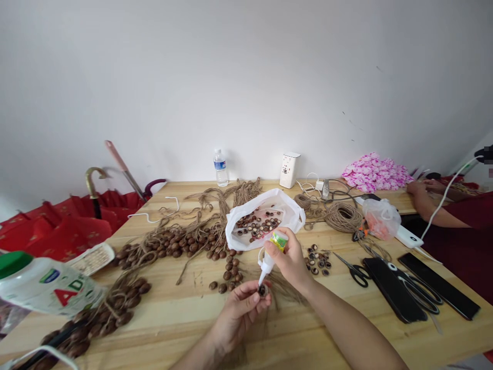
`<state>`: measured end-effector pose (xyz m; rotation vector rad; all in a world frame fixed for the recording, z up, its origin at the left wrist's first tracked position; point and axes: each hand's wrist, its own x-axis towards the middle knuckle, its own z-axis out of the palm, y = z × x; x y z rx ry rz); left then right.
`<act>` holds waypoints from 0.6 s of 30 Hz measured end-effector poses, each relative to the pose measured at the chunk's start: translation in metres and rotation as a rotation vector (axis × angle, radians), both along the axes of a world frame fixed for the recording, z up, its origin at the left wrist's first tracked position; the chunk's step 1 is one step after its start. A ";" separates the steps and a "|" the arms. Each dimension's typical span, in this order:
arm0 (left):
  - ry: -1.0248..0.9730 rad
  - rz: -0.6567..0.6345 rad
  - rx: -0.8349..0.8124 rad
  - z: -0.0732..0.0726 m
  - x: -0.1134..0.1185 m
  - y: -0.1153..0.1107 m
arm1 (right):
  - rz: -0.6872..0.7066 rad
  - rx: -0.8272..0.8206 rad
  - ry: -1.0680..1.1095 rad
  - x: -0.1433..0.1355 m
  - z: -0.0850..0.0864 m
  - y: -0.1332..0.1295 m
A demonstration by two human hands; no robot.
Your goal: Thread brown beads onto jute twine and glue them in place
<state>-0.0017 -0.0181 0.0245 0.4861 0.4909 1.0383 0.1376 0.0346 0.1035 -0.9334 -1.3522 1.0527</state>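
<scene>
My left hand (241, 313) is closed on a small dark half shell (262, 290) with its hollow side up. In my right hand (288, 259) is a white glue bottle (267, 264) with a green and yellow label, tilted down. Its thin nozzle tip touches or nearly touches the inside of the shell. Just behind my hands lies an open white bag (246, 243) holding many cut shell pieces. Loose half shells (321, 263) lie right of my right hand. Whole brown nuts (233, 270) sit behind my left hand, near a long heap tied with twine (181, 241).
Scissors (356, 271), a black phone (393, 290), larger scissors and coiled twine (343, 217) lie right. A water bottle (221, 169) and white box (288, 170) stand by the wall. At left are a large white bottle (50, 285) and umbrellas. Another person's arm (435, 205) rests at right.
</scene>
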 end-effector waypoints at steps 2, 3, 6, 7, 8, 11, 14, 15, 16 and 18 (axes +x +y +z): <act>0.001 0.010 -0.003 0.000 0.000 0.000 | 0.010 -0.004 -0.008 0.000 0.000 0.000; 0.002 0.018 -0.006 0.000 0.000 0.000 | 0.013 -0.003 -0.016 0.000 0.000 0.000; 0.003 0.030 -0.018 -0.001 0.001 0.001 | 0.013 0.015 -0.031 0.000 0.000 0.000; 0.003 0.033 -0.021 -0.001 0.001 0.001 | 0.012 0.018 -0.030 0.000 -0.001 0.000; 0.001 0.038 -0.023 -0.002 0.001 0.001 | 0.010 0.019 -0.028 0.000 -0.001 0.000; -0.002 0.047 -0.029 -0.003 0.001 0.001 | 0.001 0.016 -0.033 0.000 -0.001 0.000; -0.001 0.052 -0.035 -0.003 0.001 0.001 | -0.013 0.032 -0.051 0.001 -0.001 0.001; 0.001 0.053 -0.032 -0.003 0.002 0.001 | -0.014 0.036 -0.057 0.001 -0.001 0.002; 0.003 0.054 -0.028 -0.003 0.002 0.001 | -0.015 0.039 -0.062 0.001 -0.001 0.002; 0.006 0.049 -0.015 -0.002 0.002 0.001 | -0.015 0.039 -0.067 0.002 -0.002 0.002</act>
